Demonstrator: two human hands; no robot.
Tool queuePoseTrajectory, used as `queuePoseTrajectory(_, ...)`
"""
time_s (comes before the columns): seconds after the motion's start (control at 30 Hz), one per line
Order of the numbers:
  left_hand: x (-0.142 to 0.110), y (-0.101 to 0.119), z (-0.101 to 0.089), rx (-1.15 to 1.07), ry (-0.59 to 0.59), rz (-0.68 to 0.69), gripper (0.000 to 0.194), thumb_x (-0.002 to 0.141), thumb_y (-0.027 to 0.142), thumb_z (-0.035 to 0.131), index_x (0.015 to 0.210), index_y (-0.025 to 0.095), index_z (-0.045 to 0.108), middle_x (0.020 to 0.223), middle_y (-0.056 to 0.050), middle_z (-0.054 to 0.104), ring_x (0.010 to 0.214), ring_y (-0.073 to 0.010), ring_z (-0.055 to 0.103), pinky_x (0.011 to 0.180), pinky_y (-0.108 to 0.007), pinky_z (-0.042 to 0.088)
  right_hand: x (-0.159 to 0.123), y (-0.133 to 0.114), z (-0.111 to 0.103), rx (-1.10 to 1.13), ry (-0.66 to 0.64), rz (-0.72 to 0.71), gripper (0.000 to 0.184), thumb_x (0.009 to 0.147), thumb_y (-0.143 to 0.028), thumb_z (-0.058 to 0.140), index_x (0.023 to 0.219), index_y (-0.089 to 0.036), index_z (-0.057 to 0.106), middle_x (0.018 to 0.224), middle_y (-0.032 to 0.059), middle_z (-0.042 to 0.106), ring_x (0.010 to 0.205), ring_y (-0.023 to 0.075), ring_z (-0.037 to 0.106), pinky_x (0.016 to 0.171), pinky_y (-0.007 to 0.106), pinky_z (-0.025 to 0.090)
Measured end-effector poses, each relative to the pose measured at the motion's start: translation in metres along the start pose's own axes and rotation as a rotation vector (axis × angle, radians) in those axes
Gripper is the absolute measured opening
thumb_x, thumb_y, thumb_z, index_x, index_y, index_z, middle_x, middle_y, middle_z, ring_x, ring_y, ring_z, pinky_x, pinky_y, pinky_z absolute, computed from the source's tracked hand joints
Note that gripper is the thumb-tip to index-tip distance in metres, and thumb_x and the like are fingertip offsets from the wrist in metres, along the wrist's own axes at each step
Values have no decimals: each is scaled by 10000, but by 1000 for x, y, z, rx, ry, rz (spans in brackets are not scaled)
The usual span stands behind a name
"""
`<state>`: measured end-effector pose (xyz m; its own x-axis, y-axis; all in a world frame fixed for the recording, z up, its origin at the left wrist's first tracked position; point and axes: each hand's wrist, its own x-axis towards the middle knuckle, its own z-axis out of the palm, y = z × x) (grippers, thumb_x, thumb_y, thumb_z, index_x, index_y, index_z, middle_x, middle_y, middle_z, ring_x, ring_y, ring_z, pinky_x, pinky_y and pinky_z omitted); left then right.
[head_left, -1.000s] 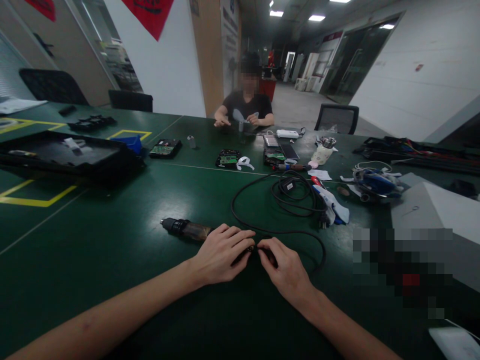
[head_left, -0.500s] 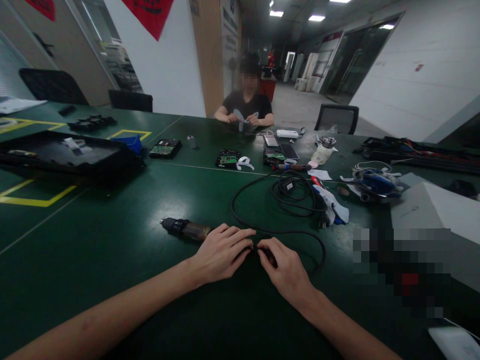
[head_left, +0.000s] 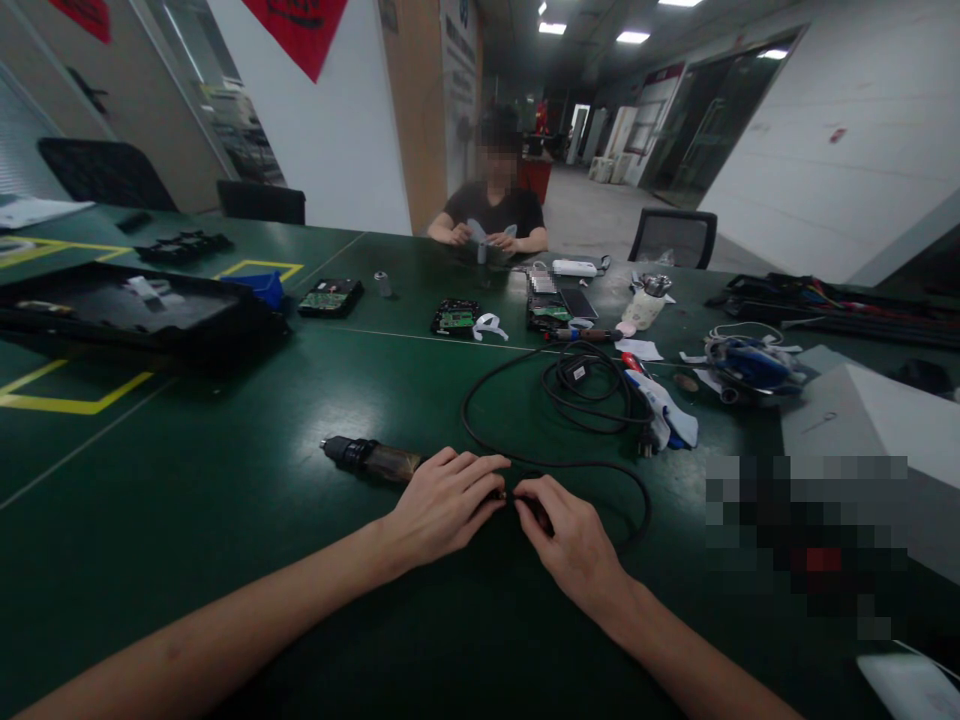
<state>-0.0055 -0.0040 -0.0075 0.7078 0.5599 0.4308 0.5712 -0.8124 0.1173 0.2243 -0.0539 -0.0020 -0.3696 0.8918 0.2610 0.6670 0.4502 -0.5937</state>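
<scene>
An electric screwdriver [head_left: 382, 461] lies on the green table with its bit end pointing left. My left hand [head_left: 452, 503] is closed over its rear end and hides that part. Close by on the right, my right hand [head_left: 568, 522] pinches the end of a black power cable [head_left: 643, 490], at the back end of the screwdriver. Fingers cover the tip of the cable, so I cannot tell whether it is plugged in. From there the cable loops to a coil [head_left: 592, 400] behind my right hand.
Gloves [head_left: 666, 408] and a second screwdriver [head_left: 581, 335] lie beyond the coil. Hard drives [head_left: 330, 297] and a circuit-board unit [head_left: 455, 317] stand farther back. A black tray [head_left: 112, 310] is at left, a white box [head_left: 862, 430] at right. Another person [head_left: 495, 210] sits opposite.
My hands, the screwdriver and the cable stay practically in place. Across the table, the other person's hands have shifted slightly.
</scene>
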Motion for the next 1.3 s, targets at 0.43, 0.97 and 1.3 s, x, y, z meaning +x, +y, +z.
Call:
queuePoseTrajectory(0.43, 2, 2, -1, -16, 0, -32, 163, 1022, 339, 547, 1082, 216, 636, 1368, -51, 654, 1019, -209, 655, 840, -393, 426, 1, 0, 0, -3, 9, -8, 155, 1036, -172, 530, 1144, -248, 611, 1073, 48, 678, 904, 203, 693, 719, 305, 563)
queuePoseTrajectory(0.97, 0, 2, -3, -47, -16, 2, 237, 1001, 348, 547, 1193, 237, 631, 1402, -55, 633, 1062, -215, 653, 865, -390, 445, 1, 0, 0, -6, 8, -2, 149, 1034, -190, 538, 1148, -248, 615, 1087, 56, 682, 909, 210, 698, 721, 313, 578)
queuePoseTrajectory(1.3, 0, 2, -4, -44, -7, -9, 219, 986, 343, 559, 1155, 228, 637, 1357, -56, 656, 1045, -212, 658, 856, -393, 447, 0, 1, 1, -11, 31, -21, 161, 1032, -186, 540, 1153, -253, 622, 1077, 48, 692, 883, 200, 704, 717, 310, 579)
